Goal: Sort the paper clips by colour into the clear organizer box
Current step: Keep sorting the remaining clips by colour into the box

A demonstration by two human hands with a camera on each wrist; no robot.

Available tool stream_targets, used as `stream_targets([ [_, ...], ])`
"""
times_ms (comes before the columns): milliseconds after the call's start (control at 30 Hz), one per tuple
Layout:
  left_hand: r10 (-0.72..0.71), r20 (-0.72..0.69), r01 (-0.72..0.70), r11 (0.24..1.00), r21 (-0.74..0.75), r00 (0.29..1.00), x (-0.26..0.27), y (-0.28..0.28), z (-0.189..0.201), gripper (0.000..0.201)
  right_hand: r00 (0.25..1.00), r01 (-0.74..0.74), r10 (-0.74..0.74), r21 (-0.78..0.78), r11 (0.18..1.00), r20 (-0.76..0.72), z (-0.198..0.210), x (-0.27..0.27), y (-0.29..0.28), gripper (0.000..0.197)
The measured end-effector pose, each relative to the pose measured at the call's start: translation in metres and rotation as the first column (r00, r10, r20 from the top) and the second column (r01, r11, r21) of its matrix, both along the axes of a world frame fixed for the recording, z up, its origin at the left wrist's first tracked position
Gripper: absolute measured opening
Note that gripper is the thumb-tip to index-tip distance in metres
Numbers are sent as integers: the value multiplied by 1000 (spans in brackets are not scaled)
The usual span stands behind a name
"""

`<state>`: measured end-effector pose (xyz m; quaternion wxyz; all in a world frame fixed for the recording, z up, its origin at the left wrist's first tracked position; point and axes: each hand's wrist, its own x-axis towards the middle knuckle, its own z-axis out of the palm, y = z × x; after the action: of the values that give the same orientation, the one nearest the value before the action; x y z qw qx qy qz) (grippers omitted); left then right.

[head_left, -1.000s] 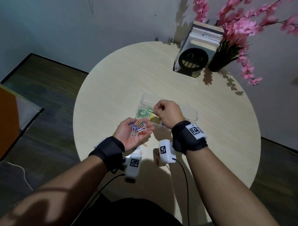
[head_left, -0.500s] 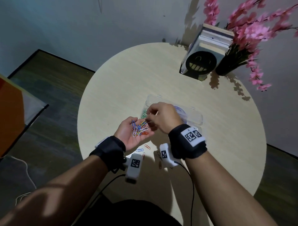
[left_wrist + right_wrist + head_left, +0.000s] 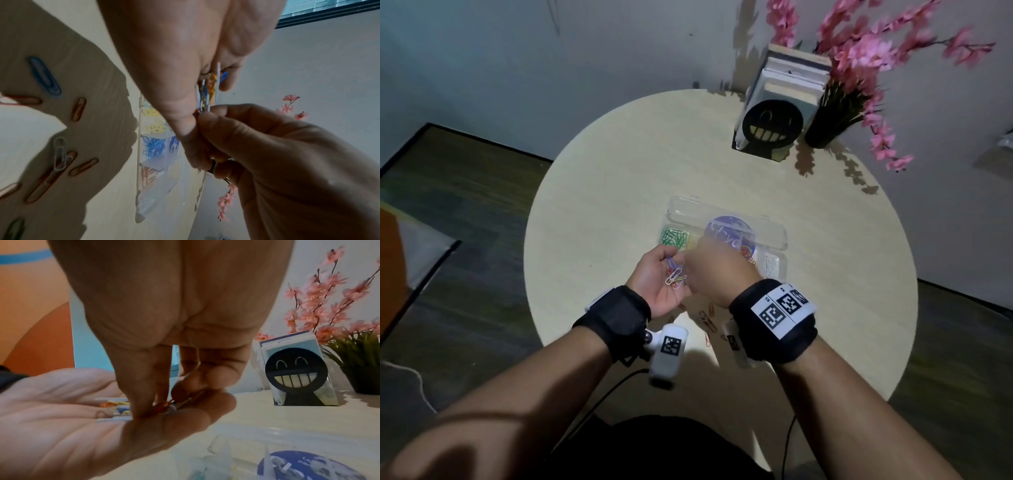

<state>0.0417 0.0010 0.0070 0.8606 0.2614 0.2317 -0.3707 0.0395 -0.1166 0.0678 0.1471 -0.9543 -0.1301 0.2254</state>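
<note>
My left hand [image 3: 654,277] lies palm up above the table's front and carries several mixed paper clips [image 3: 675,275], also seen edge-on as clips [image 3: 207,91]. My right hand [image 3: 688,270] reaches into that palm, thumb and forefinger pinching an orange-red clip [image 3: 162,406]. Just beyond stands the clear organizer box [image 3: 780,240] with its lid open. Green clips [image 3: 674,236] fill its left compartment; yellow clips [image 3: 154,126], blue clips [image 3: 152,146], orange clips [image 3: 149,175] and white clips [image 3: 146,201] lie in the others.
Loose clips [image 3: 707,318] lie on the round table [image 3: 619,171] under my wrists. A black smiley-face book holder [image 3: 770,126] and a dark vase of pink flowers [image 3: 822,130] stand at the far edge. Floor drops off all round.
My right hand has come back from the box's green compartment to my left palm and pinches a clip there. The left hand has stayed put.
</note>
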Motion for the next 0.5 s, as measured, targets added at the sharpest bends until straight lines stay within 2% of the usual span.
stream_targets([
  [133, 55, -38, -58, 996, -72, 998, -2, -5, 6, 53, 1000, -20, 20, -2, 1000, 23, 11, -4, -7, 19],
  [200, 36, -12, -37, 996, -77, 999, -3, -6, 9, 59, 1000, -23, 23, 26, 999, 16, 20, -4, -13, 15],
  [400, 18, -12, -18, 999, -44, 1000, -2, -8, 7, 54, 999, -50, 50, 12, 999, 9, 33, -3, -26, 12],
  [500, 15, 5, -14, 1000, -17, 1000, -2, -9, 8, 50, 999, 42, -44, 149, 988, 12, 34, -1, -31, 11],
])
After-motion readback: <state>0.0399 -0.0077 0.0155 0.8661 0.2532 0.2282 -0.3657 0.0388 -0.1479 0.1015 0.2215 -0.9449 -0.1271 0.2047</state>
